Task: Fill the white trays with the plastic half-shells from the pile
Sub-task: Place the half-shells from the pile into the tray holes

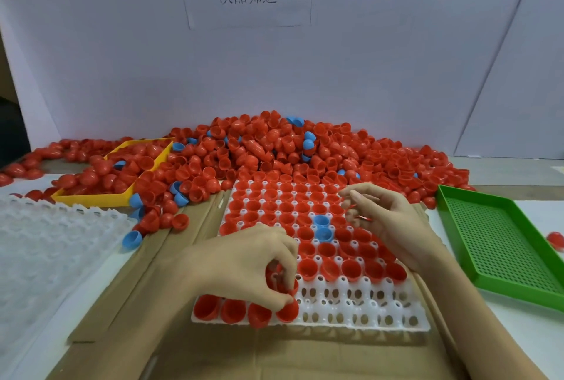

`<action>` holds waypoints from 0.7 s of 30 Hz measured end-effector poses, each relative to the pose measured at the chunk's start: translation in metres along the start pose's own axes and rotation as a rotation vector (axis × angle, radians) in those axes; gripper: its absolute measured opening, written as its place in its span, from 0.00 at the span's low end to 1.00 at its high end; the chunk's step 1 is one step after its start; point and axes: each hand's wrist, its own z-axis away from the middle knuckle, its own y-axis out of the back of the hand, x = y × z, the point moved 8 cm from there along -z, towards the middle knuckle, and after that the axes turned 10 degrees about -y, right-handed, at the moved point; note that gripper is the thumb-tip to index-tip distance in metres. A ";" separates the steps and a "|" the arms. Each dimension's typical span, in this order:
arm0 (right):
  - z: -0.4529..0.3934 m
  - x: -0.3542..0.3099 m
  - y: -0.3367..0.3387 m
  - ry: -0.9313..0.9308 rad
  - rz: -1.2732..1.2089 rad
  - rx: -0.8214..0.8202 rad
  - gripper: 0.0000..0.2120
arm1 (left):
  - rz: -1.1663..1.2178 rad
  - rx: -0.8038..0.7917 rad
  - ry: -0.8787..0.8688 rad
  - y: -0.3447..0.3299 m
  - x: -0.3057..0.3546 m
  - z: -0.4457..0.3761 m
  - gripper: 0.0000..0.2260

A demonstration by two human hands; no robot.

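A white tray (360, 309) lies in front of me, most of its cups filled with red half-shells and two blue ones (322, 228) near the middle. Open cups show in the two nearest rows at the right. My left hand (244, 266) pinches a red half-shell (288, 311) at the tray's front row, beside three seated red shells. My right hand (387, 221) hovers over the tray's right side, fingers curled around a red shell that is mostly hidden. A big pile of red and blue half-shells (274, 147) lies behind the tray.
A yellow tray (91, 198) holding red shells stands at the back left. A stack of white trays (45, 242) sits at the left. A green perforated tray (500, 242) lies at the right, a stray red shell (555, 239) beyond it. Cardboard covers the table.
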 end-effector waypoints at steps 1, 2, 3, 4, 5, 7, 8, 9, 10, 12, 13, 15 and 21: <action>0.000 0.000 0.000 0.002 0.004 -0.005 0.16 | -0.020 0.001 -0.001 0.000 0.000 -0.001 0.07; -0.001 0.001 0.001 0.006 0.007 -0.008 0.15 | -0.035 0.019 -0.014 -0.002 -0.004 -0.001 0.07; -0.001 0.001 0.002 0.009 0.007 -0.008 0.15 | -0.033 0.016 -0.017 -0.002 -0.005 -0.001 0.07; -0.001 0.000 0.003 0.014 0.001 -0.008 0.15 | -0.018 0.014 -0.014 -0.004 -0.007 0.000 0.08; -0.001 0.000 0.004 0.020 -0.007 -0.006 0.16 | 0.001 0.009 -0.014 -0.004 -0.008 0.000 0.08; -0.002 -0.001 0.008 0.029 -0.023 -0.001 0.18 | 0.067 0.038 -0.024 -0.001 -0.008 0.000 0.08; -0.003 -0.001 0.009 0.036 -0.034 -0.001 0.18 | 0.096 0.057 -0.030 0.002 -0.007 0.001 0.08; -0.003 -0.001 0.011 0.042 -0.048 -0.004 0.18 | 0.120 0.076 -0.039 0.005 -0.008 0.002 0.07; -0.004 -0.001 0.013 0.048 -0.062 -0.009 0.18 | 0.151 0.100 -0.054 0.009 -0.008 0.004 0.07; -0.005 -0.001 0.016 0.054 -0.081 -0.010 0.18 | 0.209 0.150 -0.062 0.017 -0.012 0.007 0.06; -0.005 -0.001 0.018 0.054 -0.088 -0.006 0.18 | 0.238 0.182 -0.051 0.020 -0.017 0.009 0.06; -0.006 -0.002 0.023 0.057 -0.101 0.015 0.18 | 0.262 0.300 -0.009 0.029 -0.034 0.011 0.06; -0.002 -0.011 0.048 0.153 0.083 0.369 0.09 | 0.016 0.769 0.247 0.042 -0.101 0.025 0.09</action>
